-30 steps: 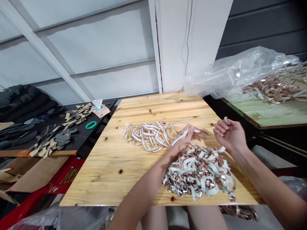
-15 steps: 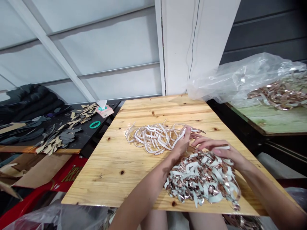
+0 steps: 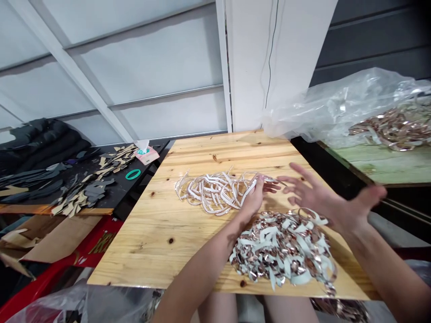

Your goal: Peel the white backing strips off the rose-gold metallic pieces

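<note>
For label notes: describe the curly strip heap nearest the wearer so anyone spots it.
Start at the wooden table. Inside its near edge, between the forearms, sits the strip heap. Unlike the long, pale strips beyond, its pieces look short and curled, pale green and coppery.

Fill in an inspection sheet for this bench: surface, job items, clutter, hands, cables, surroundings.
Surface: wooden table, light boards with dark knots.
Job items: loose heap of long strips; pile of curled pieces, pale and coppery, by the near edge.
Clutter: black table at left bears scraps, green ring and tissue box.
Hands: left hand holds a strip; right hand open, fingers spread.
Cables: one thin dark cable down the white pillar.
Surroundings: plastic sheet and shiny strips at right; cardboard box at lower left.
</note>
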`<state>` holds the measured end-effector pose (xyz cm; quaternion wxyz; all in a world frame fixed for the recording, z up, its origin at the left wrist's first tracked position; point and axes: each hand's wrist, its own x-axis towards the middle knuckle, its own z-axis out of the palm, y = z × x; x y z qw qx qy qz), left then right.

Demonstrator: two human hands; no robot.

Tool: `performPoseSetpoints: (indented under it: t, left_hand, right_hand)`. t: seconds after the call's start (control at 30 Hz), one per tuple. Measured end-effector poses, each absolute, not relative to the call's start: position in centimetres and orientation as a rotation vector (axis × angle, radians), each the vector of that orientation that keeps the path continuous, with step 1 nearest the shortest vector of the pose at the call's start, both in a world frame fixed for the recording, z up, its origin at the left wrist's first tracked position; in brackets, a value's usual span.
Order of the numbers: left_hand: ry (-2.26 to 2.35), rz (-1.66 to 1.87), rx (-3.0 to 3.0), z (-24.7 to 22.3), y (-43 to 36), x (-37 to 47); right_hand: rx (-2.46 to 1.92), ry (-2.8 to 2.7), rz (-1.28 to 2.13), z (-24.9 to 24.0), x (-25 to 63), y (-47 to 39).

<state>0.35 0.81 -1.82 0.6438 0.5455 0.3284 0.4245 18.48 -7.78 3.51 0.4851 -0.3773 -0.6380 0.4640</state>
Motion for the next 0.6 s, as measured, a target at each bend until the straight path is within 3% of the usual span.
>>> performPoseSetpoints:
  t: [0.13, 0.23, 0.33, 0.6]
  left_hand:
    - [0.617, 1.03, 1.154, -2.3, 1.3, 0.8]
    - [0.591, 1.062, 1.173, -2.7, 1.7, 1.1]
    - [0.573, 1.114, 1.283, -2.8, 1.7, 1.2]
    - [0.678, 1.064, 1.722, -1.9, 1.4, 0.7]
  right_hand:
    - [-1.308, -1.476, 0.574, 2.1, 19.0, -5.5]
    - [-1.456, -1.703, 0.443, 0.3, 18.8, -4.6]
    - [-1.46, -1.62, 0.568, -0.8, 18.1, -4.5]
    - [-1.168, -1.402, 1.33, -1.5, 17.0, -4.6]
